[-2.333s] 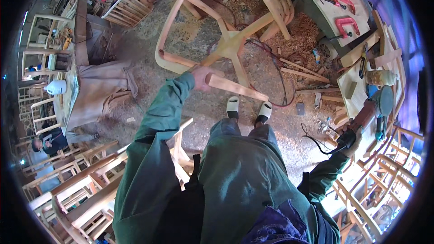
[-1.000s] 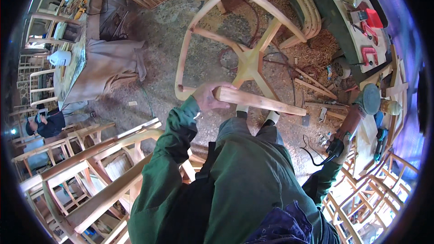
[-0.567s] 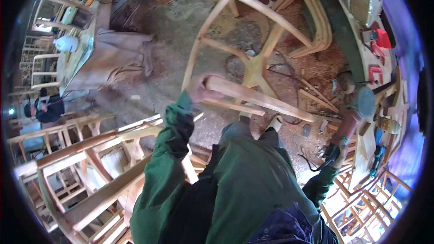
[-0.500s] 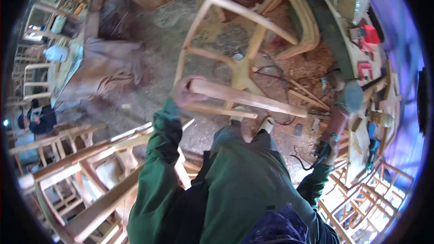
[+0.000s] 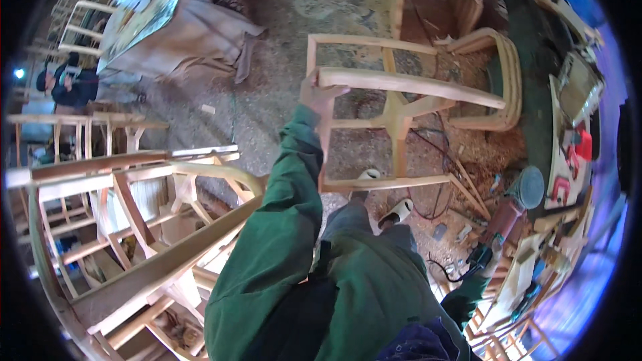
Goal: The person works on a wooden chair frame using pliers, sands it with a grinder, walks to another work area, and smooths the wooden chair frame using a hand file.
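Note:
My left hand [image 5: 319,93] is closed round the left end of a thick, pale rail on a wooden chair frame [image 5: 408,85]. The frame is held up in front of me, above the floor, with rails and a branching splat behind the thick one. Low on the right, my right hand [image 5: 493,254] grips a power sander [image 5: 509,217] with a round, grey-blue disc at its far end and a black cable at its rear. The sander's disc is apart from the chair frame. Both my forearms are in green sleeves.
Stacked curved wooden frames [image 5: 505,80] stand at far right amid sawdust. Chair frames [image 5: 154,247] crowd the left. A cloth-draped table [image 5: 194,43] is at far left, with a person [image 5: 73,83] beyond. The right bench [image 5: 558,140] holds red clamps. Cables and wood strips lie by my shoes.
The chair frame has turned in my left hand's grip and now sits more squarely in front of me. My left arm reaches farther forward. The sander stays low at the right, and the view has shifted.

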The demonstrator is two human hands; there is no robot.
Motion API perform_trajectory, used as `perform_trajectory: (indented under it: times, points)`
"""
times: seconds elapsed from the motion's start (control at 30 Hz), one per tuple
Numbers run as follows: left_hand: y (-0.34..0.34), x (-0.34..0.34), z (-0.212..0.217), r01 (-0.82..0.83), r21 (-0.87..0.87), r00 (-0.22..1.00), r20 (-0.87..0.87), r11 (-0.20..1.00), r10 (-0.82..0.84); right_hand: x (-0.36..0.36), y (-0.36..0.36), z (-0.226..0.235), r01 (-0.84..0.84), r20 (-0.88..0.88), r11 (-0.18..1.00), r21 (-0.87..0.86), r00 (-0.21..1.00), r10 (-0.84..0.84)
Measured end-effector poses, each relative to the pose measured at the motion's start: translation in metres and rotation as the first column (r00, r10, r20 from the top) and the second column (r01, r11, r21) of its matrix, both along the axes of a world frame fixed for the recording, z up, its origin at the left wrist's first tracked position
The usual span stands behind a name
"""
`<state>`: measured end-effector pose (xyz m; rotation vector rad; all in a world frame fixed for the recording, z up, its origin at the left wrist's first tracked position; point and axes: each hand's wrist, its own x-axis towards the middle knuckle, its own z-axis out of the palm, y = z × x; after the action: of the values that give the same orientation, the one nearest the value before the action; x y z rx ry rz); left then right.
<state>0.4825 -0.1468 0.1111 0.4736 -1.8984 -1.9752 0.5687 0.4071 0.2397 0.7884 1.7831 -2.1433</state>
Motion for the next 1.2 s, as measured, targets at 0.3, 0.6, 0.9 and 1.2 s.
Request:
perform_trajectory:
  times: [0.3,0.6,0.9,1.2]
  points:
    - [-0.014,0.008,-0.023,-0.246,0.118,0.968,-0.018,0.962,0.25,-0.007,-0.019,-0.032,-0.116,0.015,0.993,0.01,0.993,0.116]
    - [-0.035,0.005,-0.051,-0.401,0.157,0.914,0.135,0.902,0.383,-0.042,-0.005,-0.034,-0.321,0.23,0.947,0.0,0.922,0.313]
    - [-0.129,0.016,-0.138,-0.38,-0.161,0.897,0.176,0.911,0.405,-0.071,-0.016,-0.075,-0.365,0.048,0.928,0.077,0.931,0.362]
    - [-0.165,-0.041,-0.15,-0.312,-0.172,0.892,0.286,0.934,0.35,-0.082,-0.075,-0.093,-0.464,0.262,0.886,0.011,0.856,0.446]
